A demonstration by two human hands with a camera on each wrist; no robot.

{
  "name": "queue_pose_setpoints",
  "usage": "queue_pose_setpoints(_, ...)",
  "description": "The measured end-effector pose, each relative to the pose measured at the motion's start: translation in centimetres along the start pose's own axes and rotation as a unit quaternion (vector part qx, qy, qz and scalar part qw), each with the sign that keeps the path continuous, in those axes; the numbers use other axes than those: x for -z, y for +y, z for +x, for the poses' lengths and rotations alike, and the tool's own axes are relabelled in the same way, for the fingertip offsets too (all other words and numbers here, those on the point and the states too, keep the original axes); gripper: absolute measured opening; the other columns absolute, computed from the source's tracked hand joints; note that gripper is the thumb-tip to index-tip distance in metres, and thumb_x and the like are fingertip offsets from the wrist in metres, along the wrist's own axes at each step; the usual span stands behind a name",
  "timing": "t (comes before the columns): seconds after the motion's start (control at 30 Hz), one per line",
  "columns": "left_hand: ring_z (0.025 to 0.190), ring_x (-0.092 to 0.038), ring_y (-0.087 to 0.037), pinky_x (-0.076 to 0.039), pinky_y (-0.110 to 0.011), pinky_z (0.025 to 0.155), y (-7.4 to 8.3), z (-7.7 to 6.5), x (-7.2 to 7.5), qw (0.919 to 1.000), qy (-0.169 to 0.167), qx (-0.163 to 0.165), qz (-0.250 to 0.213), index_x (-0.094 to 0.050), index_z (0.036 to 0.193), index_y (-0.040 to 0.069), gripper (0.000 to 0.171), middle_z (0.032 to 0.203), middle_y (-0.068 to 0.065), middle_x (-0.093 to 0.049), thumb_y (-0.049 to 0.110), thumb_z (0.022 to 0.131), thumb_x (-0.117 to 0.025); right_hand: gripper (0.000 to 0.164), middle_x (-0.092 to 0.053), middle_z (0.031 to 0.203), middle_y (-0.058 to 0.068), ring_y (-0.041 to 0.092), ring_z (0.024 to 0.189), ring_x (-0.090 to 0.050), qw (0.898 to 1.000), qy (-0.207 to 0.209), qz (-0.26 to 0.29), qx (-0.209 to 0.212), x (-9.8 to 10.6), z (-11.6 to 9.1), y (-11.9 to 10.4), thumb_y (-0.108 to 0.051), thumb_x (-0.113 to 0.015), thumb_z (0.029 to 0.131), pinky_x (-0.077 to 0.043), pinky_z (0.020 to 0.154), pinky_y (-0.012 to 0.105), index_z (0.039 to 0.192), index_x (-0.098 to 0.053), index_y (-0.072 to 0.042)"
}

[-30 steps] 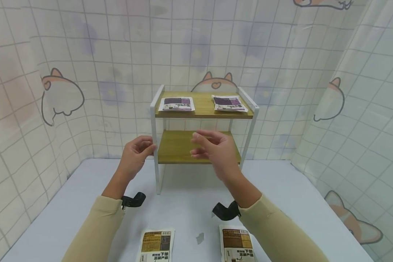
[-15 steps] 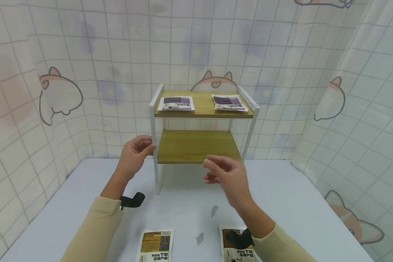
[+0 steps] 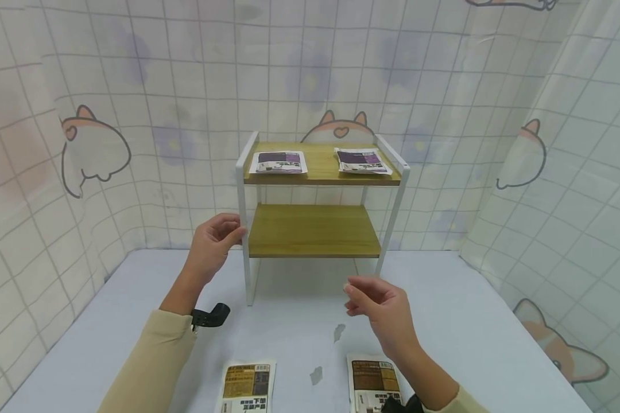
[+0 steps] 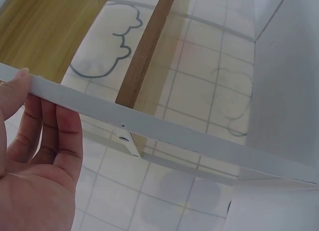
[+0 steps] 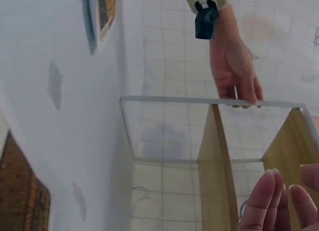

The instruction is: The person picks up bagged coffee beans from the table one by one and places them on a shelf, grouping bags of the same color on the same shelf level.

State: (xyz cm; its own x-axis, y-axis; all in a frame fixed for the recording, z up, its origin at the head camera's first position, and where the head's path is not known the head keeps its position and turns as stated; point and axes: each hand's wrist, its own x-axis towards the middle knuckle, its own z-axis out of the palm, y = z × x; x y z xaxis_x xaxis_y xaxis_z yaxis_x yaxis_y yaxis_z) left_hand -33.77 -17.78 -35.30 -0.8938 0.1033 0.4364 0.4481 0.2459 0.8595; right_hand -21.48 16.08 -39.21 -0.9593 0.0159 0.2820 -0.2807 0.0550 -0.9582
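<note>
Fingers of my left hand (image 3: 212, 246) pinch the front left post (image 3: 241, 195) of the rack (image 3: 314, 230), while those of my right hand (image 3: 384, 307) hang loosely bent, thumb apart, holding nothing in front of its right side. Two packets (image 3: 279, 163) lie on its top shelf (image 3: 320, 163), two other packets (image 3: 245, 390) on the surface (image 3: 460, 321) nearer me. I'd judge this hold best light and even, pushing neither sideways nor down, lest the rack tip.

Both sleeves (image 3: 147, 364) are pale beige; a black mount (image 3: 217, 315) shows at each cuff (image 3: 177, 322), the left one bent and blunt-ended.
</note>
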Motion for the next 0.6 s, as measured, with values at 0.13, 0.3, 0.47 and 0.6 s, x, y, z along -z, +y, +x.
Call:
queue_pose_setpoints(0.13,0.099,-0.068,-0.016,-0.055,-0.019,0.089,0.1,-0.1,-0.1,1.0000,0.001,0.001,0.000,-0.065,0.126,0.007,0.034,0.115,-0.014,-0.071,0.028,0.099,-0.069,0.027,-0.075,0.096,0.007,0.022,0.080,-0.073,0.999,0.016,-0.028,-0.028,1.1,-1.1,1.2,-0.020,-0.076,0.093,-0.063,0.076,0.029,0.114,-0.073,-0.003)
queue_pose_setpoints(0.3,0.099,-0.068,-0.015,-0.055,-0.019,0.089,0.2,-0.1,0.0,1.0000,0.001,0.002,-0.001,-0.065,0.125,0.009,0.032,0.115,-0.016,-0.070,0.026,0.099,-0.069,0.029,-0.076,0.103,0.010,0.023,0.082,-0.071,0.994,0.031,-0.062,-0.085,2.6,-2.4,2.5,-0.024,-0.079,0.091,-0.060,0.078,0.026,0.114,-0.075,-0.008)
queue_pose_setpoints(0.47,0.096,-0.068,-0.014,-0.056,-0.019,0.088,0.3,-0.1,-0.1,1.0000,-0.003,-0.002,-0.004,-0.064,0.127,0.005,0.036,0.113,-0.013,-0.071,0.027,0.099,-0.070,0.033,-0.076,0.110,0.011,0.024,0.090,-0.070,0.987,0.039,-0.079,-0.136,4.1,-3.9,3.5,-0.024,-0.081,0.089,-0.057,0.081,0.024,0.117,-0.074,-0.008)
queue_pose_setpoints(0.6,0.096,-0.068,-0.013,-0.055,-0.019,0.088,0.1,0.0,0.0,1.0000,-0.002,-0.004,-0.002,-0.065,0.126,0.005,0.036,0.111,-0.010,-0.071,0.028,0.099,-0.070,0.038,-0.075,0.116,0.012,0.014,0.095,-0.068,0.982,0.038,-0.091,-0.163,5.1,-5.0,4.0,-0.022,-0.081,0.089,-0.056,0.082,0.023,0.121,-0.072,-0.006)
